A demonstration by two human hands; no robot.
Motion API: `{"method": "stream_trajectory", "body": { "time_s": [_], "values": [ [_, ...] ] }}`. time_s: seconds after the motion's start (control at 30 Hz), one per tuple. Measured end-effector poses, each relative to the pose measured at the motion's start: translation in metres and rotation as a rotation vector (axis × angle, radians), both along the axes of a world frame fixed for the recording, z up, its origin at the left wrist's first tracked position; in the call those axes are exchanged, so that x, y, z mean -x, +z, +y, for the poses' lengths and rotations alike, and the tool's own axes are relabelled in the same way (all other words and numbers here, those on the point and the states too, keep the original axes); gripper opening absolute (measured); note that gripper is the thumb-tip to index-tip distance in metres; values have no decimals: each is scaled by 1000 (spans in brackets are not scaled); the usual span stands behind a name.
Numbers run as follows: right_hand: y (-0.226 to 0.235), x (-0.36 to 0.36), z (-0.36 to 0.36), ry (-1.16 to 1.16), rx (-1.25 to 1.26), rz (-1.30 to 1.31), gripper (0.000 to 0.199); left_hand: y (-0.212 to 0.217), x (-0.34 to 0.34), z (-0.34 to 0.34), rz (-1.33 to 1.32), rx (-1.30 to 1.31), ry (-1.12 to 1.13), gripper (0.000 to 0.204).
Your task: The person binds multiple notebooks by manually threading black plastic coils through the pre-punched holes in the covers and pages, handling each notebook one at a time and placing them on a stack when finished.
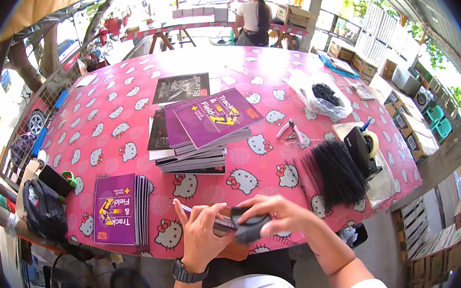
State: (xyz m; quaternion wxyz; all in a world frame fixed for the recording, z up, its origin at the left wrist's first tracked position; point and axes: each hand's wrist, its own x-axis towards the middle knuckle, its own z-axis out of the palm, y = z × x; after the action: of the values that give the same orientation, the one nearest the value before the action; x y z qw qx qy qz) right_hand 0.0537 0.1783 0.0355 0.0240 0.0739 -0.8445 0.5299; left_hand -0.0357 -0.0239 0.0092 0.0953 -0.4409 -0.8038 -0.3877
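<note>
Near the table's front edge, my left hand (pixel 204 231) grips a thin notebook (pixel 224 224), seen nearly edge-on, with a finger stretched up. My right hand (pixel 280 215) is closed round a dark grey object (pixel 252 229) pressed against the notebook's end; its kind cannot be made out. To the left of my hands lies a neat stack of purple spiral notebooks (pixel 116 209). Beyond them, purple sheets or covers (pixel 220 116) lie askew over a pile of notebooks (pixel 199 163). Black spiral binding coils (pixel 334 173) are heaped to the right.
Pink-handled pliers (pixel 294 134) lie beyond the coils. A black tape dispenser (pixel 361 151) stands beside them. A plastic bag (pixel 328 100) holds black material. A black-covered notebook (pixel 180 88) lies farther back. A dark bag (pixel 44 207) hangs at the left edge. Another person (pixel 252 16) sits at a far table.
</note>
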Motion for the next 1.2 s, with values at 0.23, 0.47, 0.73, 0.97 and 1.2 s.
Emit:
{"method": "stream_trajectory", "body": {
  "time_s": [0.23, 0.47, 0.73, 0.97, 1.2],
  "values": [
    [1, -2, 5, 165, 448, 54, 47, -2, -3, -1, -39, -19, 2, 64],
    [10, 18, 7, 61, -14, 81, 45, -19, 16, -8, -71, -471, 203, 90],
    [-4, 30, -8, 105, 247, 43, 44, -52, 28, -18, -903, -800, -70, 69],
    [0, 45, -16, 222, 325, 47, 40, -52, 26, -20, -926, -929, -34, 52],
    [1, 57, -22, 217, 399, 67, 41, -47, 30, -16, -938, -928, -10, 33]
  ]
}}
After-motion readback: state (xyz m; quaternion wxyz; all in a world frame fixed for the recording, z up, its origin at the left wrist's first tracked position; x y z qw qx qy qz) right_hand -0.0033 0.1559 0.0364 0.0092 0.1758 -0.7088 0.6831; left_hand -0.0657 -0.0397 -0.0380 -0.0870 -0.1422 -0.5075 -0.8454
